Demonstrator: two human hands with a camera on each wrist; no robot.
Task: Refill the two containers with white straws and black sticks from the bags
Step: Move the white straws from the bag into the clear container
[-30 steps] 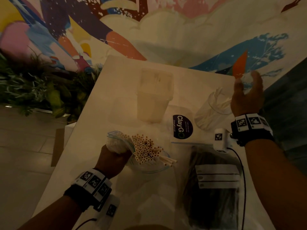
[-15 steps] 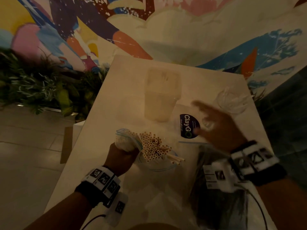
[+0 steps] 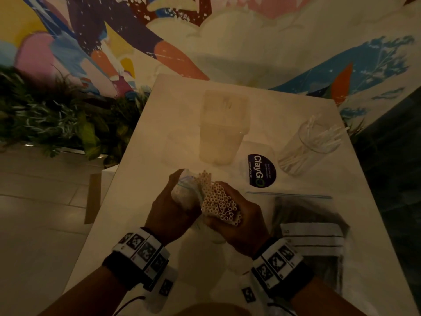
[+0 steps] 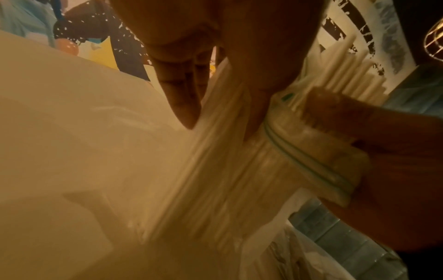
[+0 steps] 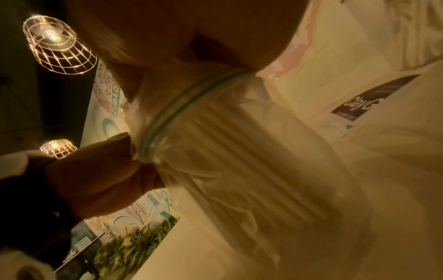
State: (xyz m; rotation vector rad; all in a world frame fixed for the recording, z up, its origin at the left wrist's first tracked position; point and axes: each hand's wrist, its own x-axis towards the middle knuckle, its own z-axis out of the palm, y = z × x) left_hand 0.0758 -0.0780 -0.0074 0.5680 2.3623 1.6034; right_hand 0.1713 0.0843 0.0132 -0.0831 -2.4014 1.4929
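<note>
A clear zip bag [image 3: 185, 190] full of white straws [image 3: 219, 200] is held upright above the table's middle, open ends facing me. My left hand [image 3: 169, 210] grips the bag's left side. My right hand [image 3: 239, 224] is curled round the straw bundle at the bag's mouth. In the left wrist view the straws [image 4: 347, 70] stick out past the zip edge [image 4: 309, 159]. A square translucent container [image 3: 224, 126] stands behind. A round clear jar [image 3: 312, 144] with some white straws stands at the right. The bag of black sticks [image 3: 309, 238] lies flat at the right.
A dark round ClayGo sticker [image 3: 262, 171] is on the white table [image 3: 159, 137]. Green plants [image 3: 57, 119] line the table's left side above a tiled floor. A painted wall rises behind the table's far edge.
My right hand came back from the round jar at the far right and took hold of the straw bundle. The left hand lifted the bag more upright.
</note>
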